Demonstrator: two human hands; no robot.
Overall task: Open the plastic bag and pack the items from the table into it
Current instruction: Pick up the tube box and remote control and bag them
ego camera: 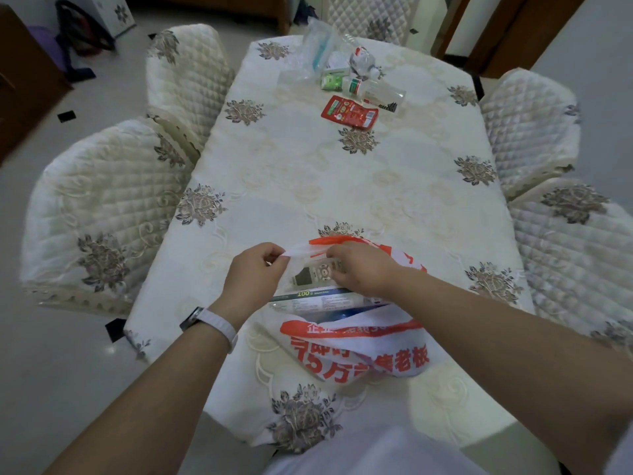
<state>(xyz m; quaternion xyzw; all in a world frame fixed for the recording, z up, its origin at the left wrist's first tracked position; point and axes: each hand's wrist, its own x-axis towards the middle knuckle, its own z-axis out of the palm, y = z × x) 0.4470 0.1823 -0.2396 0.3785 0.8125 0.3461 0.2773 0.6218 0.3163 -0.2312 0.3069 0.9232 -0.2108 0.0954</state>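
Observation:
A white plastic bag (356, 351) with orange print lies on the near part of the table. Its mouth is held apart, and inside show a white remote control (317, 271) and a flat box (315, 299). My left hand (255, 269) pinches the bag's white handle strip at the left. My right hand (363, 265) grips the same strip at the right, just over the remote. Far up the table lie a red pouch (349, 112), a green packet (331, 82), a clear bottle (375, 90) on its side and a crumpled bottle (362, 61).
The table (291, 180) wears a cream cloth with flower motifs. Quilted chairs stand at the left (99, 207), far left (186, 73), right (534, 128) and near right (575, 255). Clear plastic wrapping (317, 46) lies at the far end.

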